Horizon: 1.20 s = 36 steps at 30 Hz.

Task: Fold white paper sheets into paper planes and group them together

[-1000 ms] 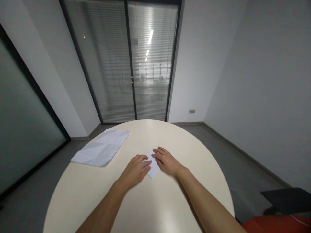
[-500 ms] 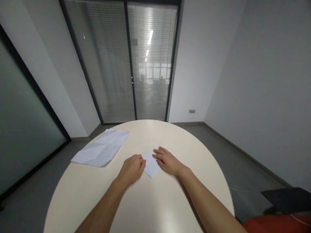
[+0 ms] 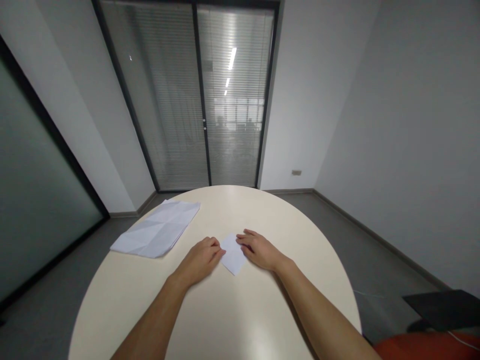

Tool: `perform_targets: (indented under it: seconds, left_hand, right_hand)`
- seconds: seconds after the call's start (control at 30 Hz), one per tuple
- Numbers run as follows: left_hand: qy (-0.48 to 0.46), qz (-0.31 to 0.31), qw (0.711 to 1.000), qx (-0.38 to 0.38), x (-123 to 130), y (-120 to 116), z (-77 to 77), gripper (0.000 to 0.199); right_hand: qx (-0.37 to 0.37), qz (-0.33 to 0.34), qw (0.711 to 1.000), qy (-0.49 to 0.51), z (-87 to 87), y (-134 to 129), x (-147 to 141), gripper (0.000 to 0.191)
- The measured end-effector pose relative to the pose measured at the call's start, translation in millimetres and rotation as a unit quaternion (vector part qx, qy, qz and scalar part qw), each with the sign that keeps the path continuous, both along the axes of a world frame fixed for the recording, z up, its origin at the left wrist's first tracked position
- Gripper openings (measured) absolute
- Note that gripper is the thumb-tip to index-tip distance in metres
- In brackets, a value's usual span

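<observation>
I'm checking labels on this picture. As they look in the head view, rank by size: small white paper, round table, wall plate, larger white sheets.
Largest to smallest:
Round table
Larger white sheets
Small white paper
Wall plate

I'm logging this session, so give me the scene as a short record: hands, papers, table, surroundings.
Left hand: left hand, fingers curled at the left edge of the small white paper; grip unclear
Right hand: right hand, fingertips at the small white paper's right side
Other paper: creased white sheets, near the far-left rim
Table: pale round table
Surroundings: glass partition with blinds beyond the table, red object at lower right
</observation>
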<state>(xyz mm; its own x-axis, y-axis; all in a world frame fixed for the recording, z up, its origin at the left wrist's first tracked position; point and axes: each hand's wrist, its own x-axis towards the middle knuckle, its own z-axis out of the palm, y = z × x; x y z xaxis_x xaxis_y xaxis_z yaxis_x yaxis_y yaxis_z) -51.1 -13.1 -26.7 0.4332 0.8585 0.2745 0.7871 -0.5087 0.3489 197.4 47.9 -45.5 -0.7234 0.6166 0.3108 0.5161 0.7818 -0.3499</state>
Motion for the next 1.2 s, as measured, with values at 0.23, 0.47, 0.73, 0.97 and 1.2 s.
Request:
perform_targets:
  seconds: [0.23, 0.47, 0.73, 0.97, 1.2]
  left_hand:
    - [0.034, -0.026, 0.999, 0.023, 5.9, 1.4, -5.4, 0.036]
    - [0.051, -0.027, 0.998, 0.019, 9.9, 3.9, -5.5, 0.039]
    - [0.073, -0.013, 0.997, 0.018, 12.3, 1.1, 1.5, 0.034]
    - [0.052, -0.014, 0.999, -0.007, 7.3, 1.4, 5.1, 0.035]
    - [0.036, -0.017, 0.999, -0.024, 3.0, 2.0, 1.5, 0.035]
  right_hand:
    - [0.024, -0.017, 1.000, 0.000, -5.5, 5.3, -5.8, 0.037]
    - [0.016, -0.009, 1.000, 0.010, -0.7, 7.6, -10.8, 0.044]
    - [-0.014, -0.005, 1.000, 0.016, -3.9, 5.1, -12.4, 0.047]
    - [-0.025, -0.010, 1.000, 0.011, -3.8, 3.6, -7.0, 0.045]
    - [-0.010, 0.004, 1.000, 0.014, -11.3, 8.9, -4.4, 0.044]
